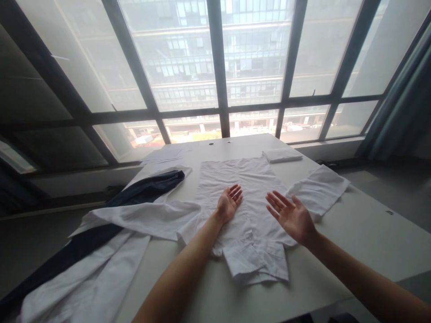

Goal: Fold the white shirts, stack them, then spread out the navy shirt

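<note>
A white shirt (pixel 242 179) lies spread on the white table, wrinkled across its body, its collar (pixel 259 262) towards me. One sleeve (pixel 319 190) is folded out to the right; the other (pixel 151 217) stretches left over other garments. Palm up, my left hand (pixel 230 202) is over the middle of the shirt with its fingers slightly curled and nothing in it. My right hand (pixel 292 217) is over the shirt's right side, palm turned up and fingers stretched out, also holding nothing. Whether either hand touches the cloth I cannot tell.
Dark navy and white garments (pixel 148 188) hang over the left side of the table (pixel 363 224). A folded white cloth (pixel 283 155) lies at the back right, and papers (pixel 164 154) at the back left. Beyond stand tall windows (pixel 218 67), with a curtain (pixel 400 94) at right.
</note>
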Demonstrator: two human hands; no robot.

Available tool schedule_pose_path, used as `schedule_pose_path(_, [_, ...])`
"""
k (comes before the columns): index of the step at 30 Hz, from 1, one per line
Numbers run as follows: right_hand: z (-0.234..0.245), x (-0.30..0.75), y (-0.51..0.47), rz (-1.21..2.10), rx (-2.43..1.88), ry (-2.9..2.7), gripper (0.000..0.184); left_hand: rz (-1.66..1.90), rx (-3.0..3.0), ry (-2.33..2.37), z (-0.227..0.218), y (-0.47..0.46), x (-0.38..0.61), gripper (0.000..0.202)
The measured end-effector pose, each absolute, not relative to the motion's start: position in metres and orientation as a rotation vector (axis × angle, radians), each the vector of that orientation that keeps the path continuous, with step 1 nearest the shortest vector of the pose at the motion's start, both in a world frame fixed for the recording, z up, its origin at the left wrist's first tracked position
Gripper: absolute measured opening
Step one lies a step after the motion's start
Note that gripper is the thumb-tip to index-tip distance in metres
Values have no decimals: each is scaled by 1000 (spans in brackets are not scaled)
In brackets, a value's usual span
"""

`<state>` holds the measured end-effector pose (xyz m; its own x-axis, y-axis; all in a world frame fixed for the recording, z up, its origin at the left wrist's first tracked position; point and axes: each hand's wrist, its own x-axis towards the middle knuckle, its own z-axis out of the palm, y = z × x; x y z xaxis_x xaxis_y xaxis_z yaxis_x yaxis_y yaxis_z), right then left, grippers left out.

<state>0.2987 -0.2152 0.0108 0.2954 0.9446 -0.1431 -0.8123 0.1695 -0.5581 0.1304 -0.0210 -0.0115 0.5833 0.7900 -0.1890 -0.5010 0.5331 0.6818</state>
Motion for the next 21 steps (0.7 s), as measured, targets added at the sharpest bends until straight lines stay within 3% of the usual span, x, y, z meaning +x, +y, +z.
schedule_pose_path(5, [-11,283,-224,1419,-659,-126,46,796,608,530,-13,-20,132,39])
schedule_pose_path(10, [-25,310,-257,1338,-692,-88,45,782,563,539,-11,-19,131,44])
schedule_pose_path(16, [4,330,-259,1278,-735,-111,44,771,512,520,12,-25,132,48])
schedule_pose_path(21, [28,305,-232,1416,-687,-179,46,514,622,486,29,-54,118,35])
